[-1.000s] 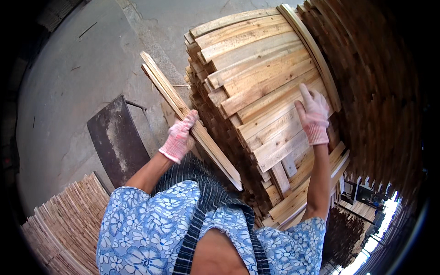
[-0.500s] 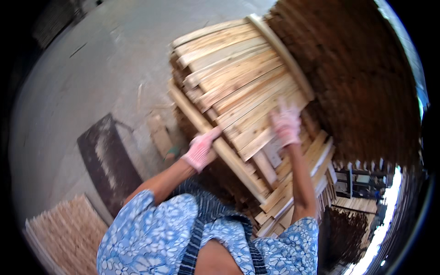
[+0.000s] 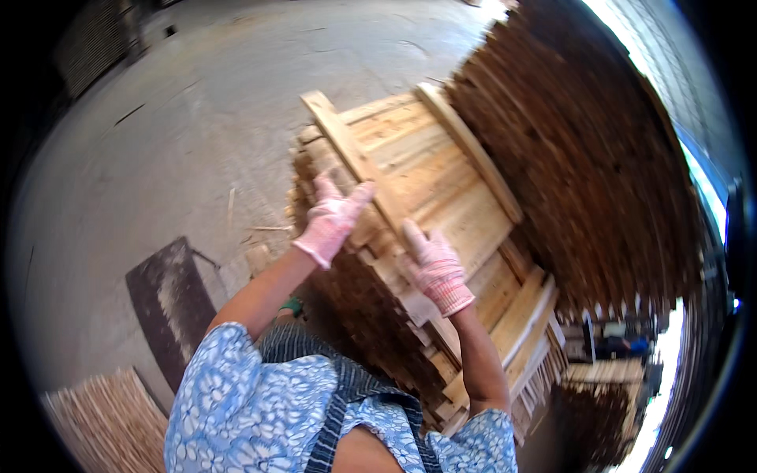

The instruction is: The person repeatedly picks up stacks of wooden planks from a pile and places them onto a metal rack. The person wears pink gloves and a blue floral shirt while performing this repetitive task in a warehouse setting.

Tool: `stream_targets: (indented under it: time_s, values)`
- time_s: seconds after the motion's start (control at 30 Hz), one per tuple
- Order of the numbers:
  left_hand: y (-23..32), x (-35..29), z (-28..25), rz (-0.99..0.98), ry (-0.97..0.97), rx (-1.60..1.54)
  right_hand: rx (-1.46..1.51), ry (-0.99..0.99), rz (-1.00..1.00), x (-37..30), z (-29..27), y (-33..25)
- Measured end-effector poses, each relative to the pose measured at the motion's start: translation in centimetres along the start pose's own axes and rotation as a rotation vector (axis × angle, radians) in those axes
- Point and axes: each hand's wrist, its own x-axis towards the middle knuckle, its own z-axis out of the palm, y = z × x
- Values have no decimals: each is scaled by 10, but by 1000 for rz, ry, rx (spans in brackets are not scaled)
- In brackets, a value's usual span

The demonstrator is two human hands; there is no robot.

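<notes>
A long pale wooden plank (image 3: 347, 146) lies slanted along the left edge of a stack of light wooden slats (image 3: 441, 181). My left hand (image 3: 330, 221), in a pink glove, grips the plank from its left side with the thumb across the top. My right hand (image 3: 438, 272), also in a pink glove, closes on the plank's lower end, back of the glove facing me. Both forearms reach up from my blue flowered sleeves. The plank's lower end is hidden under my hands.
A taller pile of dark slats (image 3: 599, 165) stands right behind the light stack. A dark metal sheet (image 3: 169, 303) lies on the concrete floor (image 3: 158, 134) at the left, with a bundle of thin sticks (image 3: 102, 422) at lower left. Wood scraps (image 3: 259, 256) lie by the stack's foot.
My right hand has come off the slats on the stack's right side and moved left onto the plank, close below my left hand. The view has swung left and down.
</notes>
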Motion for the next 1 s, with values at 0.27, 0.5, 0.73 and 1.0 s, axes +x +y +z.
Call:
stream_targets:
  time_s: [0.27, 0.5, 0.73, 1.0]
  values:
    - [-23, 1, -7, 411, -507, 636, -28, 51, -66, 8, 46, 49]
    - [-26, -10, 17, 420, -663, 536, -13, 75, 58, -3, 34, 34]
    - [-19, -25, 36, 133, -859, 255, 127, 116, 141, 43, 65, 29]
    - [-46, -115, 150, -9, -1203, 462, -303, 559, 811, -172, -9, 141]
